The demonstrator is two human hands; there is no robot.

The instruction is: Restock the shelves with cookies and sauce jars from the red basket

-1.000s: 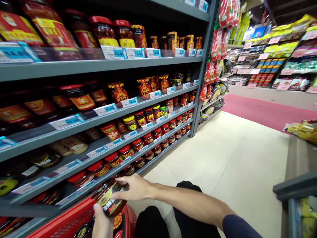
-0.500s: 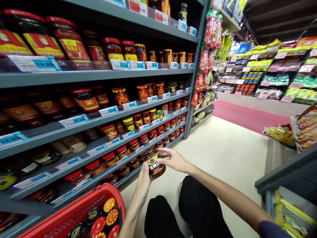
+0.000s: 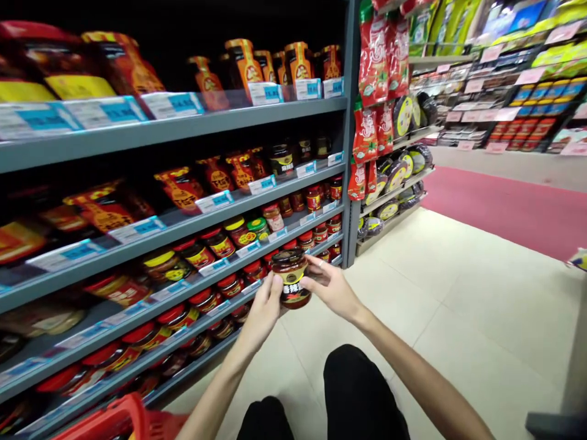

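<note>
Between my two hands is a sauce jar (image 3: 293, 282) with a dark lid, a black and gold label and reddish-brown contents, held about upright. My left hand (image 3: 266, 299) grips its left side, thumb toward me. On the right side, my right hand (image 3: 332, 287) holds it with the thumb on the label and the other fingers partly behind the glass; a ring shows on one finger. The jar is in front of the lower shelves, where red-lidded jars (image 3: 229, 285) stand in rows just behind it.
A red shopping basket (image 3: 132, 418) is at the lower left, mostly cut off. Grey shelves (image 3: 183, 134) with price tags run along the left. Red packets (image 3: 373, 67) hang at the shelf end, beside racks of dark round packages (image 3: 394, 177). Pale floor tiles (image 3: 440, 293) lie to the right.
My view has swung right and closer to the shelf end. The jar has come more upright and slightly higher in both hands. Most of the basket has left the view.
</note>
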